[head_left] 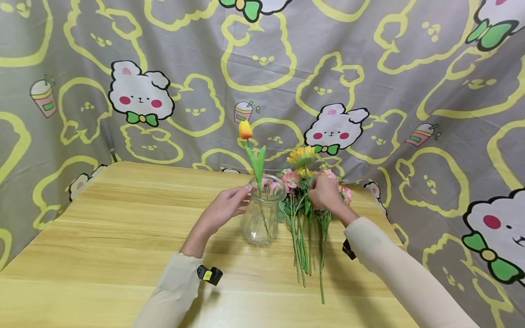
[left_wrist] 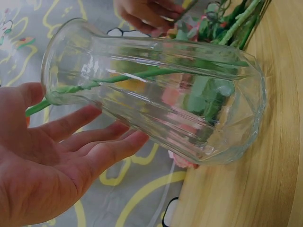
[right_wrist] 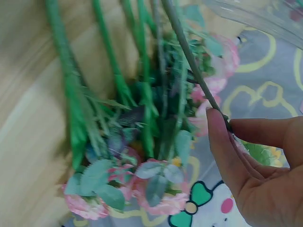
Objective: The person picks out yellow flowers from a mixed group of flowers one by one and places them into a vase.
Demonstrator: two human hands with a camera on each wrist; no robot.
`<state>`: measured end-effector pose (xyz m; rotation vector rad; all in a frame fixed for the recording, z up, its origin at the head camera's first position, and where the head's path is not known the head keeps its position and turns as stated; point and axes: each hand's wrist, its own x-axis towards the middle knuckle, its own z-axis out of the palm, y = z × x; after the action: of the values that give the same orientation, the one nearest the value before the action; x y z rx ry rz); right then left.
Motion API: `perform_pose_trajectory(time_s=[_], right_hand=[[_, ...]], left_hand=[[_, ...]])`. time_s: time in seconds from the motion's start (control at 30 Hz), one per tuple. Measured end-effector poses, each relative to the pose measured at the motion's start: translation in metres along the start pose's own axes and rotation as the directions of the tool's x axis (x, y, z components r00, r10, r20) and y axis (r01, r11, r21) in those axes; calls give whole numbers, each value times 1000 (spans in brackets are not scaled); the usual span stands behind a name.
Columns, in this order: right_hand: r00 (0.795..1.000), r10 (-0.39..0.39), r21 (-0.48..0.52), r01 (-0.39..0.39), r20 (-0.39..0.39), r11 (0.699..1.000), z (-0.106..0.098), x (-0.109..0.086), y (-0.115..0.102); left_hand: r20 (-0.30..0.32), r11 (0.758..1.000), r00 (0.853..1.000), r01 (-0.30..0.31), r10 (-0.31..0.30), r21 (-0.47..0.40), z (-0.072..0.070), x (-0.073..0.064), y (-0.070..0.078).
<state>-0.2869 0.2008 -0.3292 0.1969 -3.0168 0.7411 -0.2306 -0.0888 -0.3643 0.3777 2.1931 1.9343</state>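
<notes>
A clear glass vase (head_left: 262, 218) stands upright on the table, holding one orange-yellow tulip (head_left: 245, 130) whose green stem slants down inside it. My left hand (head_left: 225, 207) is at the vase's left side, its fingers extended along the glass and the thumb by the rim, as the left wrist view (left_wrist: 61, 156) shows. To the right of the vase, my right hand (head_left: 326, 193) pinches the stem (right_wrist: 189, 54) of a yellow sunflower (head_left: 302, 157) between thumb and fingers. The sunflower's head is raised above the other flowers.
Beside the vase lies a bunch of pink flowers (head_left: 290, 180) with green leaves, their stems (head_left: 303, 255) pointing toward the table's front. A grey curtain (head_left: 197, 54) with rabbit prints hangs behind the wooden table (head_left: 123, 237).
</notes>
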Motion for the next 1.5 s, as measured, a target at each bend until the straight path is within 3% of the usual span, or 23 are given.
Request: perform_pose_trajectory(time_s=[0.33, 0.87, 1.07, 1.33, 1.5], right_hand=[[990, -54, -49, 48, -132, 998, -25, 3, -17], [933, -106, 89, 145, -345, 985, -75, 11, -71], [928, -77, 207, 162, -366, 965, -97, 13, -90], [923, -85, 245, 187, -375, 951, -121, 11, -115], [920, -118, 208, 207, -374, 956, -130, 9, -129]], left_hand=[[1, 1000, 1000, 0, 0, 8, 0, 0, -1], [1, 1000, 1000, -13, 13, 4, 0, 1, 0], [2, 1000, 1000, -9, 9, 4, 0, 1, 0], [-2, 1000, 1000, -2, 2, 2, -1, 1, 0], [-5, 1000, 1000, 4, -4, 6, 0, 1, 1]])
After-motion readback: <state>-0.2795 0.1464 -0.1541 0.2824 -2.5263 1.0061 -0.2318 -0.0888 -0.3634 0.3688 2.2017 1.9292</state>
